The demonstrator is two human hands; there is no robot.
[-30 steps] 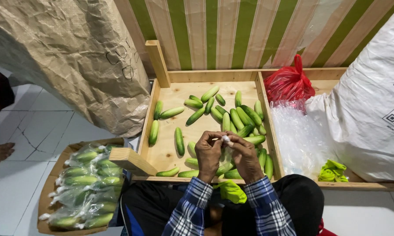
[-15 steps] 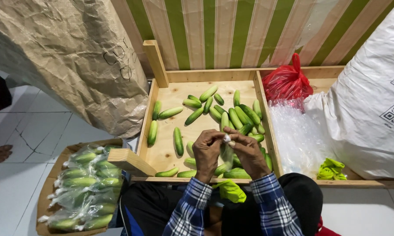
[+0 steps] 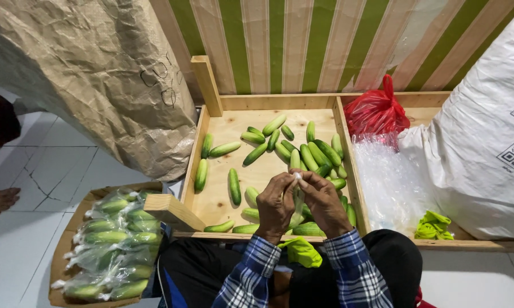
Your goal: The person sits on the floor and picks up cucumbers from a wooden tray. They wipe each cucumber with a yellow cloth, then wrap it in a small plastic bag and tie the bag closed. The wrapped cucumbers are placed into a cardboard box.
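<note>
Above the wooden tray (image 3: 211,199), two hands (image 3: 300,199) pinch one clear bag (image 3: 296,197)

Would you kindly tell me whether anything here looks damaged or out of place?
Two things stand out. The white floor tiles left of the wooden tray show thin cracks. The brown cardboard box of bagged cucumbers has a loose wooden block lying askew across its corner.
</note>
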